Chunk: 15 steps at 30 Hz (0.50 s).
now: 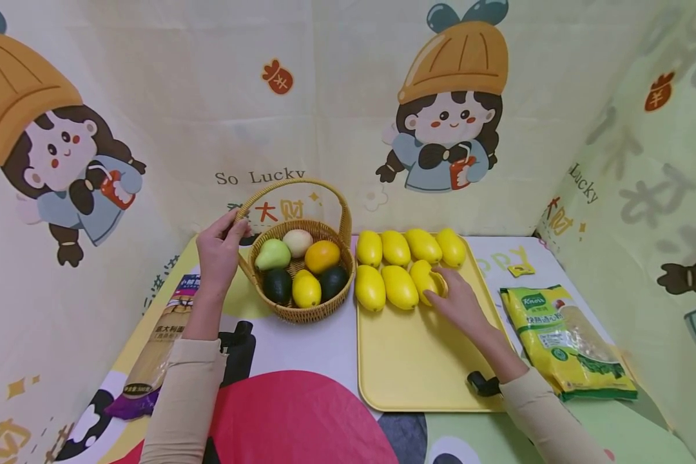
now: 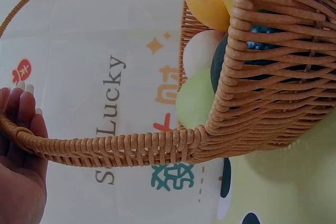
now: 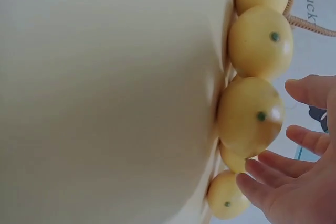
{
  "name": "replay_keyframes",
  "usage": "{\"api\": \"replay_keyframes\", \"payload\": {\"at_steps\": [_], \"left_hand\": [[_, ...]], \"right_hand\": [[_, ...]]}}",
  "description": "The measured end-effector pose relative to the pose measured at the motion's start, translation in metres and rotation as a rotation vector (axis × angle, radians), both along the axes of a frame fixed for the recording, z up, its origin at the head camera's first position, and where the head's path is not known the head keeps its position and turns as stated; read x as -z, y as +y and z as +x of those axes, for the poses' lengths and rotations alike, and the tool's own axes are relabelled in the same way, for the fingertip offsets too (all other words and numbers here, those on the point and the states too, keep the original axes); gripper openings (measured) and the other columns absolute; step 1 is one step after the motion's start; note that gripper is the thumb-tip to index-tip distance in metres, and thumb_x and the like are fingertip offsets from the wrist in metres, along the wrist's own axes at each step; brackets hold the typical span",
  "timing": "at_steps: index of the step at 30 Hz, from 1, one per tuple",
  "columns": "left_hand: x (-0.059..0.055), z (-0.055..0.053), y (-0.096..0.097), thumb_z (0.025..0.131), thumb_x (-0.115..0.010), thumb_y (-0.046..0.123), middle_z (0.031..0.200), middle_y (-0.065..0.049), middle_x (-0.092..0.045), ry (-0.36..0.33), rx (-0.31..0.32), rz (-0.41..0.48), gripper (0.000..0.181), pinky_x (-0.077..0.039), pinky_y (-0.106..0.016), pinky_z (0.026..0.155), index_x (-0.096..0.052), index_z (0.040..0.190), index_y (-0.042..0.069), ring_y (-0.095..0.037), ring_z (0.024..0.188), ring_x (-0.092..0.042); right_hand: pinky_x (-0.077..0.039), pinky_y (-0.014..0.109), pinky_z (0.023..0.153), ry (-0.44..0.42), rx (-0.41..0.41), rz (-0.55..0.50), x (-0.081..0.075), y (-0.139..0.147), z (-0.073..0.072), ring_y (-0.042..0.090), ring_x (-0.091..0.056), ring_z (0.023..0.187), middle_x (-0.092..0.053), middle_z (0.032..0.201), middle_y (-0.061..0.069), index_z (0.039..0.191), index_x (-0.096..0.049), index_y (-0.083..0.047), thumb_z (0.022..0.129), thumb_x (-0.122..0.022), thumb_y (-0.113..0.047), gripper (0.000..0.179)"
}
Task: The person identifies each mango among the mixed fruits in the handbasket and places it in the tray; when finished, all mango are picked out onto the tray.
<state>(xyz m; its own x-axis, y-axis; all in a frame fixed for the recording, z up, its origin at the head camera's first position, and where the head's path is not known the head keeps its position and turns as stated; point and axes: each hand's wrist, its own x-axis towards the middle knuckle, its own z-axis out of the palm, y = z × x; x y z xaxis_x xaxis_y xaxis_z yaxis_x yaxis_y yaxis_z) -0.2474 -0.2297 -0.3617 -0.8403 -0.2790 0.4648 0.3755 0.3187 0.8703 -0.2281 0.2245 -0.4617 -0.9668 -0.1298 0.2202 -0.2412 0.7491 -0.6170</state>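
Note:
At the side of a wicker basket (image 1: 307, 314), my left hand (image 1: 217, 248) grips the arched handle (image 2: 121, 150). Inside the basket lie a green pear (image 1: 272, 254), a pale round fruit (image 1: 298, 243), an orange fruit (image 1: 322, 256), a lemon (image 1: 307, 289) and two dark avocado-like fruits (image 1: 277, 285). Two rows of yellow, mango-like fruits (image 1: 400, 287) fill the far part of a yellow tray (image 1: 423, 361). Beside the front row's rightmost mango-like fruit (image 3: 249, 116), my right hand (image 1: 458, 299) has its fingers spread; the right wrist view shows a gap between thumb and fruit.
A pasta bag (image 1: 156, 351) lies left of the basket. Right of the tray are a yellow-green Knorr bag (image 1: 562, 341) and a small yellow packet (image 1: 521, 269). Printed cloth walls (image 1: 336, 129) enclose the back and sides.

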Motion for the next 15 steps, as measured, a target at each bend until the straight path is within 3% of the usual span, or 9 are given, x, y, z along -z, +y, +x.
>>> {"api": "replay_keyframes", "payload": {"at_steps": [10,15], "left_hand": [[0.000,0.000,-0.001,0.099,-0.061,0.024,0.094,0.003,-0.068,0.005,0.014,0.020,0.035,-0.056,-0.013,0.081,-0.066,0.131,0.010,-0.002,0.085,-0.065],[0.002,-0.002,-0.002,0.099,-0.061,0.023,0.091,0.008,-0.067,0.007,0.018,0.013,0.035,-0.056,-0.013,0.081,-0.066,0.131,0.010,-0.001,0.085,-0.065]], "right_hand": [[-0.040,0.055,0.110,0.109,-0.064,0.015,-0.011,-0.017,-0.006,0.035,-0.049,0.130,-0.055,0.139,0.016,0.137,-0.053,-0.008,0.091,-0.070,-0.023,0.051],[-0.042,0.054,0.109,0.131,-0.121,-0.039,-0.019,-0.036,-0.007,0.034,-0.050,0.130,-0.055,0.139,0.015,0.135,-0.056,-0.008,0.091,-0.071,-0.024,0.050]]}}
